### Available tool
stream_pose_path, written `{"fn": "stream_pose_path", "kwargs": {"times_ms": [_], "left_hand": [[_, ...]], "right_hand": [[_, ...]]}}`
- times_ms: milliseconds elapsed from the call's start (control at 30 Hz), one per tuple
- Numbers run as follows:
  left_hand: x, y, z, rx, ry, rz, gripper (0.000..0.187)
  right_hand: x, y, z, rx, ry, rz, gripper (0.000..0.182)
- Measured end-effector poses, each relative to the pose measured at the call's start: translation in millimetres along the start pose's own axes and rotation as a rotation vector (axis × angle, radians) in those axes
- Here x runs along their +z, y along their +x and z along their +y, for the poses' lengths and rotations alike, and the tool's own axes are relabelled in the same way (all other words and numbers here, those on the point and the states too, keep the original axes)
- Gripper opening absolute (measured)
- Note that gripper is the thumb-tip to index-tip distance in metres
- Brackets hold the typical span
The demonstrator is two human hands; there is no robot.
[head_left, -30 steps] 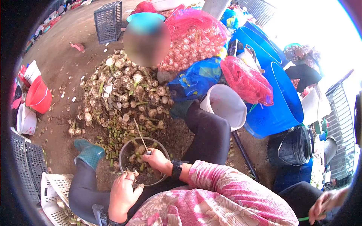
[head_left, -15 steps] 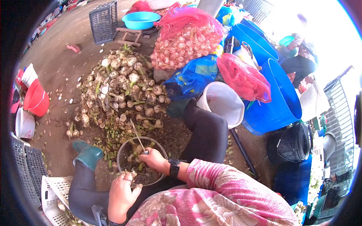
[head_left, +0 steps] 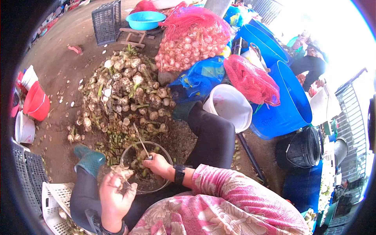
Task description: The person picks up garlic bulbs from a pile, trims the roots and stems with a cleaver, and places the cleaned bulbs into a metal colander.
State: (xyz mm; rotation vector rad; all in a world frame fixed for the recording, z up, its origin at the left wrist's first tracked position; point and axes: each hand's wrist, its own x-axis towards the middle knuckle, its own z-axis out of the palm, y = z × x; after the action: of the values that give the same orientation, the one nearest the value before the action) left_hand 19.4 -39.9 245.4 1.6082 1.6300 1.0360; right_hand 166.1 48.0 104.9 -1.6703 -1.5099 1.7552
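Note:
My left hand (head_left: 114, 197) is raised over my left thigh, its fingers closed around a pale garlic bulb (head_left: 123, 171) with dry, ragged skin or roots. In my right hand (head_left: 159, 165) is a knife (head_left: 140, 140), its thin blade pointing up and away from me. That hand is over a round, clear-rimmed tub (head_left: 170, 157) between my legs, which has stalk bits and dirt inside. Just beyond the tub lie cut green stalk pieces (head_left: 117, 138), and behind them rises a large heap of soil-covered garlic (head_left: 125, 84).
A white bucket (head_left: 243, 117) and a tall blue tub (head_left: 270, 123) stand right of my knee. A red mesh sack of garlic (head_left: 192, 43) lies behind the heap. White crates (head_left: 50, 197) and a red bucket (head_left: 37, 103) are at left. Another person (head_left: 309, 66) works far right.
My left hand has moved left and up, away from the tub, with the garlic bulb in it. My right hand and the knife stay nearly in place.

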Motion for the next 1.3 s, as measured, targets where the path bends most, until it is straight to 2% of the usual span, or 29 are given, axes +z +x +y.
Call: {"fn": "stream_pose_path", "kwargs": {"times_ms": [33,67,200,233,367,467,533,600,667,700,733,1000,1067,1133,1233,1300], "left_hand": [[-6.7,3.3,1.5,0.102,0.049,0.031,0.025],[-11.5,7.1,1.1,0.183,-0.056,0.061,0.030],[-23.4,14.1,25.9,0.344,-0.321,0.283,0.062],[-31.7,21.5,26.2,0.500,-0.306,0.266,0.067],[-52.8,37.8,46.6,0.778,-0.396,0.404,0.066],[-66.3,48.0,65.8,0.942,-0.470,0.489,0.065],[-73.5,48.6,74.5,1.015,-0.488,0.520,0.065],[-79.3,48.2,81.4,1.066,-0.490,0.541,0.064],[-84.4,46.7,84.2,1.091,-0.493,0.551,0.064],[-86.4,47.6,87.1,1.103,-0.486,0.557,0.064],[-88.1,46.5,87.4,1.109,-0.484,0.561,0.064],[-94.3,52.3,91.2,1.173,-0.471,0.583,0.062],[-95.6,51.6,91.2,1.182,-0.473,0.585,0.061],[-97.4,55.1,90.7,1.183,-0.476,0.588,0.061],[-100.4,59.4,89.4,1.206,-0.472,0.592,0.060],[-100.9,63.2,89.2,1.228,-0.479,0.602,0.060]], "right_hand": [[-0.5,-0.6,-1.1,0.005,-0.005,0.000,0.029],[-0.5,-0.5,-0.6,-0.004,0.007,-0.003,0.028],[0.8,4.0,6.9,-0.012,0.074,-0.017,0.026],[2.2,4.9,8.3,-0.005,0.095,-0.023,0.025],[0.8,0.7,1.6,-0.008,0.067,0.024,0.020],[-1.3,-6.7,-9.4,0.026,0.163,0.001,0.020],[6.0,13.5,18.2,-0.022,0.170,0.022,0.021],[9.5,21.0,27.6,-0.046,0.315,-0.019,0.021],[-0.7,3.2,2.4,0.044,0.195,-0.058,0.024],[-1.2,2.6,2.6,0.013,0.133,-0.028,0.022],[0.8,10.7,16.0,0.002,0.252,-0.081,0.022],[2.5,11.4,16.6,-0.047,0.269,-0.057,0.025],[1.5,5.6,9.4,0.004,0.174,0.018,0.025],[1.0,6.0,12.9,0.002,0.232,-0.023,0.016],[-2.1,12.4,23.6,-0.002,0.169,-0.065,0.014],[-1.9,9.4,19.4,-0.008,0.156,0.000,0.013]]}}
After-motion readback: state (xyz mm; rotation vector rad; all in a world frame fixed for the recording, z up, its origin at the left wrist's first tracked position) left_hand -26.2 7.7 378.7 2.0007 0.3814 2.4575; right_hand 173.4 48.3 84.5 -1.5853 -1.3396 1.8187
